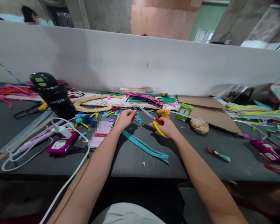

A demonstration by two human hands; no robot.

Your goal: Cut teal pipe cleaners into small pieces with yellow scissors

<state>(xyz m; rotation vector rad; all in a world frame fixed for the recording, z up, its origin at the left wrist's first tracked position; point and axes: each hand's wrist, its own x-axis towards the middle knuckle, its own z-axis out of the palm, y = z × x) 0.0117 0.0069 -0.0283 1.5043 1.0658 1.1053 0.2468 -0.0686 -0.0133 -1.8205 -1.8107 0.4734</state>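
Head view: one view only; directions are read from a clock face centred on the pivot of the scissors (152, 117), with 12 toward the white partition (121, 62).
Bench (135, 168): dark grey, crowded with craft material along its far side.
Right hand (165, 125): at 4 o'clock; fingers curled round the red and yellow handles, grip judged secure.
Scissors: in the right hand, blades pointing between 10 and 11 o'clock; how far the blades stand apart cannot be made out.
Left hand (128, 118): at 9 o'clock; thumb and fingertips drawn close together. Whether anything thin is pinched between them cannot be told.
Blue fuzzy piece (139, 120): at 9 o'clock, between the hands, just beside the left fingertips; contact cannot be confirmed.
Blue strips (142, 146): at 7 o'clock, lying on the bench, neither hand upon them.
Step in hand: judged to be scissor work on small material; nothing is seen between the blades.
Next move requirement: any cut calls for material held firm, blades set squarely across it, left fingertips clear of the blade line.
Glue gun (163, 113): at 2 o'clock, just beyond the right hand; judged a snag risk if that hand swings outward.
Phone (103, 132): between 8 and 9 o'clock, just beside the left forearm, screen upward.
Brown lump (199, 126): at 3 o'clock, apart from the hands.
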